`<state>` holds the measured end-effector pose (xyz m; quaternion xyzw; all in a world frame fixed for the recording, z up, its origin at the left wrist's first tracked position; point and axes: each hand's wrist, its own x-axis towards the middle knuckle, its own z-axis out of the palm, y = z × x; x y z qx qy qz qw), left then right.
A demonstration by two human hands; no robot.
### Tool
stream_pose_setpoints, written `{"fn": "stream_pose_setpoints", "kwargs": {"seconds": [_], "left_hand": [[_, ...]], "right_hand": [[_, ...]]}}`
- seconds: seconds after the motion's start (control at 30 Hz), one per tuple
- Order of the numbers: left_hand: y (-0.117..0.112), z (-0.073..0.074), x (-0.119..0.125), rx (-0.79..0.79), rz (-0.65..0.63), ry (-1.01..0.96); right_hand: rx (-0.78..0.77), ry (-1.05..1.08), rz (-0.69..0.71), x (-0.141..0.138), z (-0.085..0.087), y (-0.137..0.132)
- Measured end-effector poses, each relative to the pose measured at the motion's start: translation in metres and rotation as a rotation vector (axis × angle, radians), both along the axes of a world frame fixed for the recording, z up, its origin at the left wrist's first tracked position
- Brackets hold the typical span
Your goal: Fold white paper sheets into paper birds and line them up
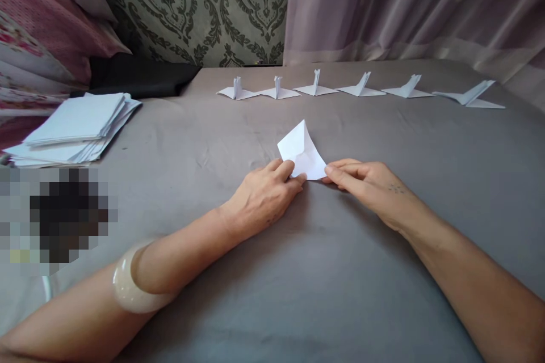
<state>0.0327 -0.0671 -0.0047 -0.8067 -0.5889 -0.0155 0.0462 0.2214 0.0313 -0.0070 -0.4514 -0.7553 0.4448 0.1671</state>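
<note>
A small sheet of white paper [313, 160], partly folded, lies in front of me with one corner pointing away. Its left side is folded over along a crease that runs down from the far tip. My left hand [272, 190] is closed on the near left edge, fingers bent and thumb along the bottom. At the right corner, my right hand [361, 178] pinches the paper between thumb and fingers. The underside of the sheet is hidden.
Several folded paper figures [315, 88] stand in a row along the far side of the grey cloth surface [191, 136]. To the left sits a stack of white paper sheets [79, 119], with a black cloth [140, 75] behind it. A blurred dark object [68, 210] is nearer.
</note>
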Motion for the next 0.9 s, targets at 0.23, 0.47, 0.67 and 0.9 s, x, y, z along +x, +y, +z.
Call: {"fn": "stream_pose_setpoints", "kwargs": {"seconds": [0.23,0.47,0.67,0.9], "left_hand": [[0.0,-0.003,-0.002,-0.004,-0.013,0.046],[0.001,-0.003,-0.002,-0.039,-0.011,0.075],[0.001,-0.003,-0.002,-0.051,-0.022,0.101],[0.004,-0.001,-0.002,-0.074,-0.028,0.117]], "right_hand": [[0.114,-0.059,-0.075,-0.004,-0.006,0.001],[0.276,-0.154,-0.108,-0.006,-0.005,-0.003],[0.287,-0.182,-0.072,-0.002,-0.001,-0.001],[0.151,-0.179,-0.132,0.013,0.003,0.008]]}}
